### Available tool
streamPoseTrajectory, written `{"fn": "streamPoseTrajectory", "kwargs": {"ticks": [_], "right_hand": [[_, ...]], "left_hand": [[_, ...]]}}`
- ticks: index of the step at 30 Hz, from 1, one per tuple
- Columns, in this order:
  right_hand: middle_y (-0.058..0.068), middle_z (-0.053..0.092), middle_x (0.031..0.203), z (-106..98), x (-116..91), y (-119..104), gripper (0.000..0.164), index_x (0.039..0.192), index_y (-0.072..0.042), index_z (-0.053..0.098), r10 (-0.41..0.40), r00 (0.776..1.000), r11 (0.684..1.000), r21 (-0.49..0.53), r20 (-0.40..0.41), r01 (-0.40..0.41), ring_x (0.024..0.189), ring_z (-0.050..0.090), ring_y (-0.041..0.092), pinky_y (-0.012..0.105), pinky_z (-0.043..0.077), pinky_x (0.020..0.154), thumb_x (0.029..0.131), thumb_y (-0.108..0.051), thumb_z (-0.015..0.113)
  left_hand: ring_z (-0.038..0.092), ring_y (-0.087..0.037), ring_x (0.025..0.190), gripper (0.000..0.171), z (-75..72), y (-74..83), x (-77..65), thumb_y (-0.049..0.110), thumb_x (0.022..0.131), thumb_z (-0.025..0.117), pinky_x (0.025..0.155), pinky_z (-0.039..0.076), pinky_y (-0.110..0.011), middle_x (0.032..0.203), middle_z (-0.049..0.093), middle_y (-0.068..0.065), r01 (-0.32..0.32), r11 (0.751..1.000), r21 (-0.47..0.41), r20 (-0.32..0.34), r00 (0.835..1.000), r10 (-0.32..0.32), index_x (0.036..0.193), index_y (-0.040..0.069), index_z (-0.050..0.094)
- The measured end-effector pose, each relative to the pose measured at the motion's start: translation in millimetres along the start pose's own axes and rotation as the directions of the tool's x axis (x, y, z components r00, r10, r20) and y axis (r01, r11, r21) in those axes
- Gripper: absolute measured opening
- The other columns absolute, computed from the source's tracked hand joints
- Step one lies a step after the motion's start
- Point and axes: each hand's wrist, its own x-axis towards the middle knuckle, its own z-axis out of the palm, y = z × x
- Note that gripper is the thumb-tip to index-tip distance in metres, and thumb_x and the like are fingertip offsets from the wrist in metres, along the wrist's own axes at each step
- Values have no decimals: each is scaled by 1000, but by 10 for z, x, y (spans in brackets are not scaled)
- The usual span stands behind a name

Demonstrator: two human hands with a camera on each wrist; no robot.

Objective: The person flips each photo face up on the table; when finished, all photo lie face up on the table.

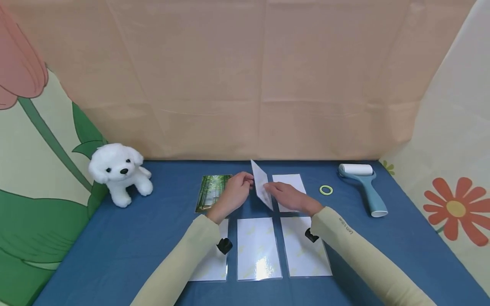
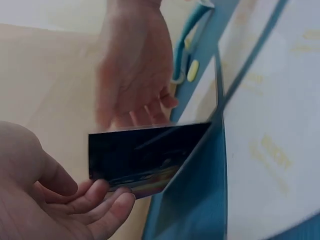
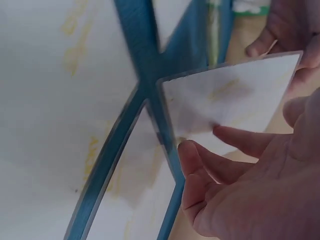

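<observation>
Your two hands meet at one raised card (image 1: 261, 182) in the middle of the back row; it stands tilted over the blue tabletop (image 1: 111, 255). From the head you see only its white back, while the left wrist view reveals a dark, glossy picture side. Your left hand (image 1: 236, 189) has loosely curved fingers touching that side near an edge, and your right hand (image 1: 287, 196) has extended fingers against the white back, as the right wrist view shows best. The wrist views also enlarge faint yellow lettering (image 3: 92, 155) on the neighbouring white cards. Only the head view gives you the forest picture card (image 1: 212, 192), face up on the left, and the whole white plush dog (image 1: 121, 168). The yellow-green ring (image 1: 326, 190) and blue-handled lint roller (image 1: 369, 187) lie at your right.
</observation>
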Motion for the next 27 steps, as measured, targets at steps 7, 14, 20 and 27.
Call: {"fn": "streamPoseTrajectory", "kwargs": {"ticks": [7,14,20,27], "right_hand": [[18,50,146,-70,-18,-53,73,151,-3,43,74,997,974,213,36,-80,131,49,38,61,30,110,106,-59,28],[17,54,138,-127,-50,-32,69,147,-2,47,57,997,952,297,59,-72,127,50,39,64,25,111,107,-56,34],[20,55,136,-167,-56,5,65,145,1,50,44,996,934,350,74,-68,126,51,40,59,33,106,108,-50,35],[29,57,133,-227,-94,63,59,147,5,44,9,999,895,445,41,-27,110,65,39,53,49,95,110,-40,34]], "left_hand": [[63,-34,108,37,170,3,51,4,104,37,88,53,-42,119,64,-15,14,997,-72,111,994,-6,132,-4,59],[61,-24,108,35,359,-70,37,11,107,38,95,49,-43,125,64,-9,6,1000,15,195,981,-9,132,2,59],[58,-24,86,30,447,-133,69,5,104,41,81,47,-43,99,65,-11,-74,992,102,210,976,51,119,0,65],[52,-28,97,29,536,-176,114,-2,95,48,96,33,-48,95,69,-10,-185,939,290,238,964,116,113,-2,71]]}}
